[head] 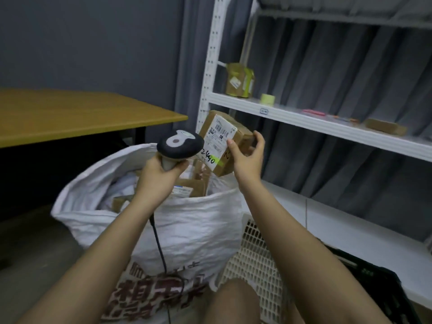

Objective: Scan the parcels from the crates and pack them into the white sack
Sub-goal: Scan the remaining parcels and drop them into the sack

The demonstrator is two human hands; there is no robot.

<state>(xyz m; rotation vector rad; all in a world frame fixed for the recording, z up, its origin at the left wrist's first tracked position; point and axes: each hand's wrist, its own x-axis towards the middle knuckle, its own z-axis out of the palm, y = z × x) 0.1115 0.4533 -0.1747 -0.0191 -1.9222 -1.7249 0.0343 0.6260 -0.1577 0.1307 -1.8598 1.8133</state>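
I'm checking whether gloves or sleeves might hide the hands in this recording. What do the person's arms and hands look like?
Both forearms are bare up to the frame's lower edge: no sleeves show. The left hand and the right hand wear no gloves, and no rings, watch or wristband can be seen. The fingernails look short and unpainted.

Cardboard parcel is up in the air over the white sack, tilted, its white shipping label with barcodes and handwritten "2440" facing the grey-headed corded scanner just beside it. Sack stands open-mouthed, red print on its front wall, with more cardboard parcels piled inside. Cream lattice crate touches the sack's right side; black crate sits further right.
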